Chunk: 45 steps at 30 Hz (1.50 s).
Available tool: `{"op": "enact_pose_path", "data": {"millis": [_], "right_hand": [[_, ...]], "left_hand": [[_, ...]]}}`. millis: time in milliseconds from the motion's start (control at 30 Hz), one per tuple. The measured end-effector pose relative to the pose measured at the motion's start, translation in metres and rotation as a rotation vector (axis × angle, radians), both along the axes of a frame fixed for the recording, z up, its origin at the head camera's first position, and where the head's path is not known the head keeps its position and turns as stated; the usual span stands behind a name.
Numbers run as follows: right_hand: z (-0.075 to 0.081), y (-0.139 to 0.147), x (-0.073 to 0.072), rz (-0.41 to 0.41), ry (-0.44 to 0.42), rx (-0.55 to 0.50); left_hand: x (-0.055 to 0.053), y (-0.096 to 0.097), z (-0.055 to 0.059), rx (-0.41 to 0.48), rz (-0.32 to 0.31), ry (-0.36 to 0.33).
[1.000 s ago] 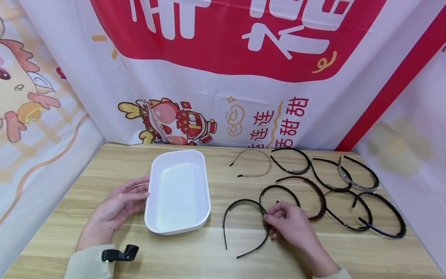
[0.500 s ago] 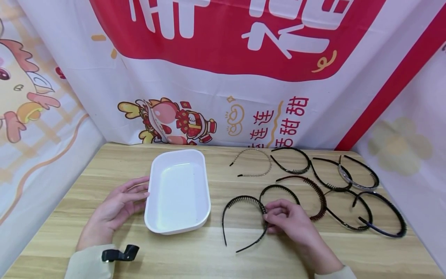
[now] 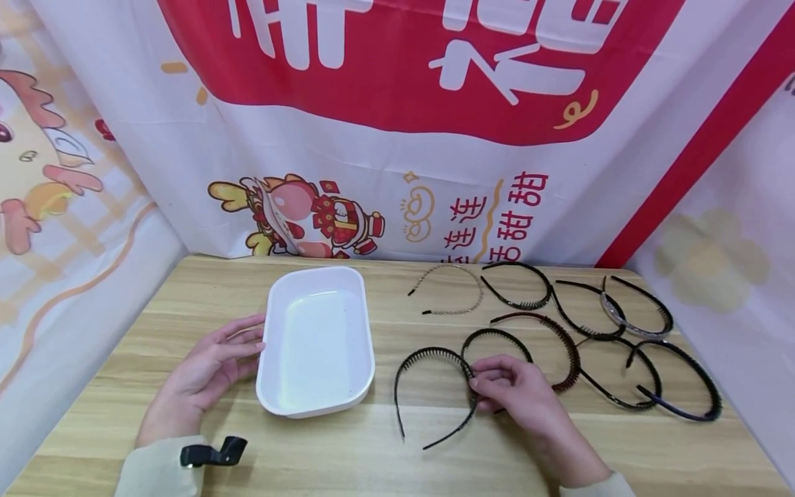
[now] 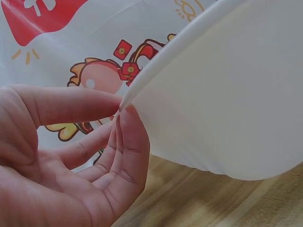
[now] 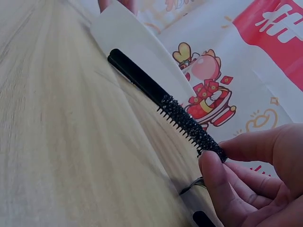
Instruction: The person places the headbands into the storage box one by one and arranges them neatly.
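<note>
My right hand point(image 3: 518, 390) pinches a black toothed headband point(image 3: 435, 353) between thumb and fingers, at one side of its arc. Its two ends point toward me, above the table. In the right wrist view, this headband point(image 5: 189, 125) has a glittery, beaded-looking top and short teeth underneath. To the left stands a white rectangular basin point(image 3: 319, 345) with rounded corners and nothing inside. My left hand point(image 3: 217, 362) is at its left side; in the left wrist view the fingertips pinch the rim of the basin point(image 4: 165, 52).
Several headbands lie on the right of the wooden table point(image 3: 397, 469): a black one point(image 3: 497, 333) behind my right hand, a dark red toothed one point(image 3: 568, 345), a thin pale one point(image 3: 481, 297) and a navy one point(image 3: 714, 393). Printed cloth point(image 3: 397, 152) hangs behind.
The headband in my right hand has come up slightly, its ends shifting a little away from me. My left hand and the basin have stayed in place.
</note>
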State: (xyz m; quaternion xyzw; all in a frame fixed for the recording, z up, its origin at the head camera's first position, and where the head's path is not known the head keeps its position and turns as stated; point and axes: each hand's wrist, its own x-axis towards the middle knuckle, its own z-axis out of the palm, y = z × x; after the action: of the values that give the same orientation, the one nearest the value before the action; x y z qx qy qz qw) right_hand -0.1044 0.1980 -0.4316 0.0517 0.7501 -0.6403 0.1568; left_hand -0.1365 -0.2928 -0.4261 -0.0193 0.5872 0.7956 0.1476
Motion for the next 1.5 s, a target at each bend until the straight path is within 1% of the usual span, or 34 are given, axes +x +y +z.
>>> {"op": "enact_pose_path", "data": {"millis": [133,233,467,667,767,900,1033,1167,1400,1500], "right_hand": [[0.004,-0.002,-0.002,-0.038,-0.021,-0.040],[0.008,-0.001,-0.004,-0.054,-0.021,-0.059],[0.014,0.003,-0.011,-0.054,-0.002,-0.070],[0.020,0.000,-0.018,-0.066,-0.005,-0.088],[0.024,-0.003,-0.022,-0.069,0.001,-0.093],[0.032,-0.010,-0.030,-0.059,0.017,-0.097],[0.040,-0.023,-0.039,-0.036,0.042,-0.088],[0.047,-0.041,-0.051,-0.011,0.067,-0.086],[0.050,-0.081,-0.076,0.002,0.061,-0.155],[0.052,-0.097,-0.085,0.017,0.058,-0.155]], "left_hand": [[0.000,-0.002,0.000,0.000,-0.012,0.000],[0.001,-0.003,0.000,0.010,-0.023,0.005],[0.002,0.000,0.000,0.012,-0.014,0.003],[0.004,0.001,-0.002,0.027,-0.020,0.021],[0.004,0.002,-0.001,0.021,-0.005,0.010],[0.005,0.003,0.001,-0.008,0.024,-0.002],[0.005,0.004,0.001,-0.031,0.040,-0.004],[0.004,0.006,0.002,-0.053,0.054,-0.015],[0.004,0.005,0.002,-0.070,0.059,-0.026],[0.004,0.004,0.001,-0.065,0.059,-0.029]]}}
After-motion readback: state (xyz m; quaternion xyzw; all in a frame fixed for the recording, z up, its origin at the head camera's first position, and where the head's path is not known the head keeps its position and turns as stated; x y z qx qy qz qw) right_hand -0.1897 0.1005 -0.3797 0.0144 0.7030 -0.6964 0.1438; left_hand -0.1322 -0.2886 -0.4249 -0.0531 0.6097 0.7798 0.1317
